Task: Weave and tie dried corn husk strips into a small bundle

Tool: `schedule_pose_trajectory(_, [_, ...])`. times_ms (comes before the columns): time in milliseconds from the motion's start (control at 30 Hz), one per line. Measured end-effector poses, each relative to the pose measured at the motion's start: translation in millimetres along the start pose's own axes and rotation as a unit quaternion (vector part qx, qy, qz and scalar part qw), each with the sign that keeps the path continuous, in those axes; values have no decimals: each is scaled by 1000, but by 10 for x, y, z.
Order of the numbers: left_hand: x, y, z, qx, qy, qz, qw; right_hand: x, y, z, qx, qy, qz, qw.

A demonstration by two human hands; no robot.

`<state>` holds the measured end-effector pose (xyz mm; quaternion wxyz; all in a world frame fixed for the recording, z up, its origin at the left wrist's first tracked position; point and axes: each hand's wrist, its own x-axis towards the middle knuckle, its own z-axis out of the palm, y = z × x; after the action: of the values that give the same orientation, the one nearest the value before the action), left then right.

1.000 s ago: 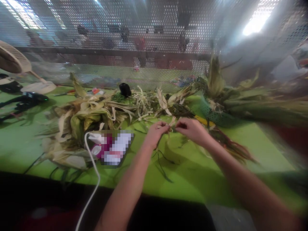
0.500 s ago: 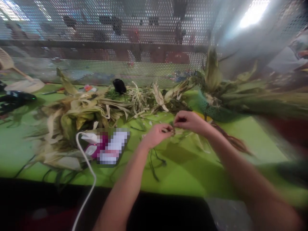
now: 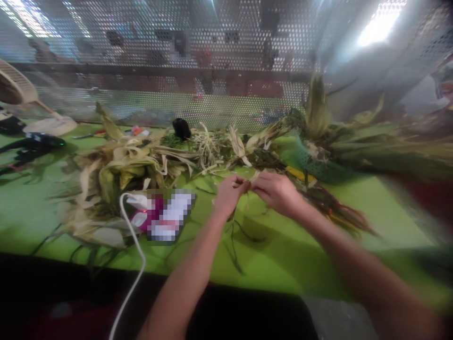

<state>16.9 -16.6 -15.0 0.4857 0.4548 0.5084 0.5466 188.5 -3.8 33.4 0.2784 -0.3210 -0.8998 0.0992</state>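
Note:
My left hand is closed in a pinch above the green tabletop. Close beside it, my right hand is closed too, its fingertips meeting the left ones. Between them shows a pale strip of corn husk, pinched by both hands; much of it is hidden by the fingers. Thin dark green strands dangle or lie under my left hand, and I cannot tell whether they join the strip. Behind the hands lie dry corn husks and a tangle of shredded pale strips.
On the left spreads a large husk heap, with a blurred-out phone and a white cable before it. A green basket with husks stands at right. Reddish strands lie nearby. A perforated metal screen rises behind.
My right hand has come down and turned so its back shows, closing in on my left fingertips. The whole view has shifted slightly, moving the tabletop things rightward.

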Motion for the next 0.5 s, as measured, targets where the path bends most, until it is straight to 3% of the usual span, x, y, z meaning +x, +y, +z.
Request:
schedule_pose_trajectory(100, [-26,16,24,90,-7,46,995,-8,8,31,-67,-19,-32,997])
schedule_pose_trajectory(200, [-38,12,46,131,-27,76,988,-1,98,15,-58,-22,-34,997])
schedule_pose_trajectory(367, [-41,26,24,127,-158,56,978,51,290,-129,80,-37,29,996])
schedule_pose_trajectory(500, [-69,71,-26,38,-209,18,977,78,396,-156,216,-50,137,965])
